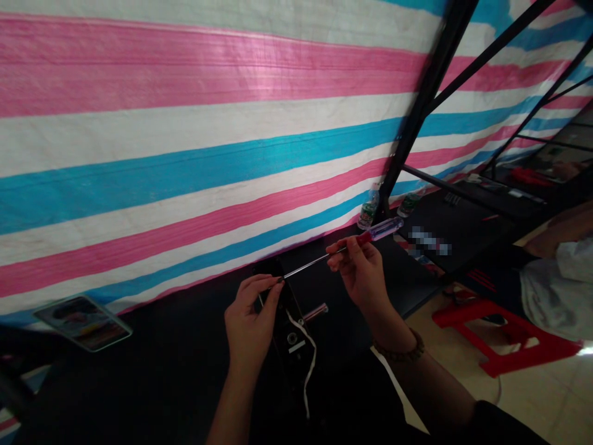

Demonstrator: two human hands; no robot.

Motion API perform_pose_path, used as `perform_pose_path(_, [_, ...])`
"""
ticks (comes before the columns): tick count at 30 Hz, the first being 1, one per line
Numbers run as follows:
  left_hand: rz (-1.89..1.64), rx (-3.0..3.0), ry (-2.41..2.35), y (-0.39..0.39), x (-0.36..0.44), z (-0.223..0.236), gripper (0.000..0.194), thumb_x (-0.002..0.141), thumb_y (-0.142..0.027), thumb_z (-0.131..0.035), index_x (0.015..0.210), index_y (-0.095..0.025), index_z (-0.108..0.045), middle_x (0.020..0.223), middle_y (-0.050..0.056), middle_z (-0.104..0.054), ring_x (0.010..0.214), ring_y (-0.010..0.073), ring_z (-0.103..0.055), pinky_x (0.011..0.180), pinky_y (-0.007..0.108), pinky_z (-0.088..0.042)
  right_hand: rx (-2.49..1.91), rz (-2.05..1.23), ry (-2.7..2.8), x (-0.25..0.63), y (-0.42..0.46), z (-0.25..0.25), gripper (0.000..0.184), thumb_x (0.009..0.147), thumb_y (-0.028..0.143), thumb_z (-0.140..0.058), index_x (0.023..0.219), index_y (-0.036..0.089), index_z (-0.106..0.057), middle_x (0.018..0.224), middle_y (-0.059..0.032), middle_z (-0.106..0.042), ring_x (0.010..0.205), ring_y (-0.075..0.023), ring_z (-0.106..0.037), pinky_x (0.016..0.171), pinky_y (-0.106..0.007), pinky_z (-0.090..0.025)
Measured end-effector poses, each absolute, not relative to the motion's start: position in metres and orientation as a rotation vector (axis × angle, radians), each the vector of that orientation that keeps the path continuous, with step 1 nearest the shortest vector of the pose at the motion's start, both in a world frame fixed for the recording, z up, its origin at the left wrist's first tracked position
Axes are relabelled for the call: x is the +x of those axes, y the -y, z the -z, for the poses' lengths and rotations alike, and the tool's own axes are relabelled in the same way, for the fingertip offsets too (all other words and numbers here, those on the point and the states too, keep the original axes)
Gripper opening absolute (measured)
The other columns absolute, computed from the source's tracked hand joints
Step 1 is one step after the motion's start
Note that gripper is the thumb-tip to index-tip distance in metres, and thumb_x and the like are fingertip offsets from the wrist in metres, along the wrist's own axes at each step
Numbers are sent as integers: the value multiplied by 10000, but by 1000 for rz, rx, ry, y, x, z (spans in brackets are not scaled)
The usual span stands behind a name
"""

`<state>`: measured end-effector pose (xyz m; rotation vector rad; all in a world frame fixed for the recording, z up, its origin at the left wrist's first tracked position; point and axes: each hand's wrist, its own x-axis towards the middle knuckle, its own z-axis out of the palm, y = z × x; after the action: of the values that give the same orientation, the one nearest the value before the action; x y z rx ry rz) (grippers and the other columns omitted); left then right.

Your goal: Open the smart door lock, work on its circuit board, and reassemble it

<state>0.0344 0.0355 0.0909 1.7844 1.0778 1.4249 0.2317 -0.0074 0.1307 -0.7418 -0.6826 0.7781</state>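
My right hand (364, 272) holds a screwdriver (308, 264) with a clear purplish handle and a red collar, its fingers around the upper shaft and collar. The long metal shaft slants down to the left. At its tip, my left hand (254, 315) is closed in a pinch; a small dark bit shows between the fingertips, too small to name. Below the hands lies a black device (293, 355) with a round fitting and a white label. A white cord (311, 364) runs over it. A second clear-handled screwdriver (317, 312) lies beside the device.
A tablet or phone with a lit picture (88, 324) leans at the left by the striped sheet (185, 148). Plastic bottles (369, 210) stand near the black metal frame (407, 136). At the right, another person sits by a red stool (504, 352).
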Motion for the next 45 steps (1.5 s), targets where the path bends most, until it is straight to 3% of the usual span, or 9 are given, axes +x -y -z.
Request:
perform_pose_path(8, [-1416,1944,-1074,-31,34,-106,129,847,-348,-700,869,-258,-789,919,52,-732,905,244,-678,905,425,-565,-815,-720,791,231,22,-143,312,852,502,-755,782,207,-685,762,-44,-765,520,-160,-692,482,-272,-576])
perform_pose_path(15, [-1323,1937,-1021,-33,29,-91,120,858,-340,-692,889,-261,-776,952,54,-741,940,251,-686,932,433,-558,-805,-759,853,229,29,-134,283,893,480,-721,824,208,-691,787,-52,-773,556,-183,-719,511,-296,-600])
perform_pose_path(18, [-1296,1960,-1075,-38,25,-81,229,835,-363,-722,1042,-280,-772,1170,79,-725,1223,309,-596,1113,524,-439,-822,-754,890,228,26,-129,267,910,462,-707,839,205,-710,812,-60,-783,583,-191,-731,527,-303,-600])
perform_pose_path(20, [-1347,1885,-1211,-45,25,-69,397,816,-370,-744,1203,-285,-723,1392,99,-622,1395,337,-454,1190,565,-327,-871,-714,920,227,17,-123,287,914,476,-697,838,201,-728,791,-60,-783,589,-193,-732,550,-307,-600])
perform_pose_path(22, [-1387,1715,-1323,-54,28,-49,472,832,-358,-728,1292,-268,-668,1504,122,-525,1439,342,-410,1203,565,-299,-946,-657,953,224,0,-113,326,924,501,-672,832,197,-747,729,-54,-772,581,-190,-726,589,-310,-601])
perform_pose_path(27, [-1272,1320,-1333,-70,40,4,651,854,-348,-712,1458,-266,-480,1355,131,-626,1237,280,-630,1088,470,-474,-1015,-626,996,216,-47,-83,391,908,562,-651,809,195,-744,696,-46,-768,582,-186,-724,621,-304,-597])
perform_pose_path(30, [-1271,1280,-1353,-69,45,15,715,870,-358,-700,1515,-294,-399,1315,123,-635,1159,260,-671,998,432,-543,-999,-639,999,213,-59,-77,404,898,571,-654,811,186,-740,684,-44,-762,587,-185,-725,623,-301,-599])
perform_pose_path(45, [-1388,1335,-1294,-70,49,31,643,923,-350,-650,1514,-260,-413,1374,128,-612,1236,257,-634,1062,430,-509,-974,-639,1033,205,-68,-78,371,887,554,-664,808,194,-708,690,-48,-761,591,-197,-734,591,-306,-601])
